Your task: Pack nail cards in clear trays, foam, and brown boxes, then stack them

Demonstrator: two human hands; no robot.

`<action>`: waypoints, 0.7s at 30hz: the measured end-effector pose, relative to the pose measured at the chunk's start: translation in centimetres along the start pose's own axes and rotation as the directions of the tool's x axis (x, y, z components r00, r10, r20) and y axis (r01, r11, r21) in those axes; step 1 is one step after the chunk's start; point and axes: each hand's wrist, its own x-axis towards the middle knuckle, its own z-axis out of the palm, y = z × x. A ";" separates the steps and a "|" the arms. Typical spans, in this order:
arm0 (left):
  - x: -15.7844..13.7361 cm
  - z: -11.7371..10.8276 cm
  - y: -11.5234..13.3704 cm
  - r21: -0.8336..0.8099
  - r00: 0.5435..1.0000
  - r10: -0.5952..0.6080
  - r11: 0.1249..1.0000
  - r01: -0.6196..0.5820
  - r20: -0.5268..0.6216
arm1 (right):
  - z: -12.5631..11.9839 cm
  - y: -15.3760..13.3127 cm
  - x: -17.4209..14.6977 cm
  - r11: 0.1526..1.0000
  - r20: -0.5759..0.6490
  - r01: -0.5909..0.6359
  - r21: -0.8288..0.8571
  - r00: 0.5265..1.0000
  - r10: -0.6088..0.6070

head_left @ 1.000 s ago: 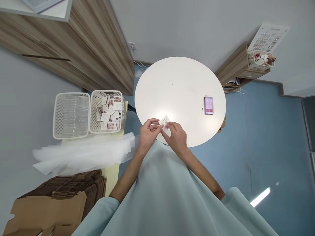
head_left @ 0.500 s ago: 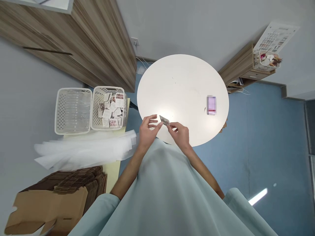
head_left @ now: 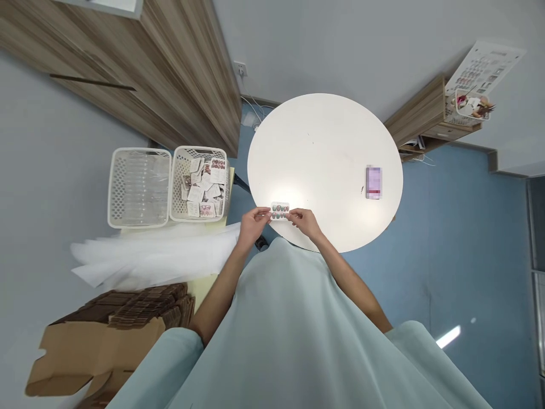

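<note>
Between my two hands is a small flat pack of red and green oval pieces (head_left: 280,211), set in rows on a pale backing. Its face is turned up toward me, over the near edge of the round white table (head_left: 327,136). My left hand (head_left: 254,223) pinches the pack's left edge between thumb and fingers. At the opposite edge, my right hand (head_left: 304,221) grips it the same way. What the oval pieces are is too small to tell.
To the left stand a white basket of small packs (head_left: 206,187) and a basket of clear plastic pieces (head_left: 140,187). White sheets (head_left: 157,253) and flattened cardboard boxes (head_left: 97,346) lie nearer. A blurred pinkish-purple bundle (head_left: 373,182) rests on the table's right side.
The pack has turned from a tilted, edge-on pose to lying level with its face up. My left fingers have closed onto its left edge. The view has shifted slightly.
</note>
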 end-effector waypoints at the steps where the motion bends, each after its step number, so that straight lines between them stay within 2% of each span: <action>1: 0.6 -0.2 -0.8 0.015 1.000 -0.021 1.000 0.021 -0.016 | 0.7 0.5 0.7 0.998 -0.018 -0.015 -0.067 1.000 0.014; 6: 3.0 -0.7 -3.5 0.140 0.995 -0.100 0.985 0.102 -0.020 | 3.5 1.9 2.9 0.945 -0.099 -0.101 -0.310 0.992 0.074; 12: 3.4 -2.5 -4.6 0.256 0.995 -0.093 0.963 0.084 0.023 | 4.2 1.8 2.3 0.858 -0.193 -0.219 -0.464 0.971 0.144; 17: 2.0 -7.2 -4.0 0.253 1.000 0.023 0.967 -0.027 0.020 | 4.7 -0.2 1.3 0.815 -0.225 -0.204 -0.543 0.970 0.093; 21: 1.4 -13.0 -2.8 0.227 0.988 0.128 0.968 -0.105 -0.087 | 6.2 -3.0 0.7 0.827 -0.190 -0.128 -0.547 0.981 0.026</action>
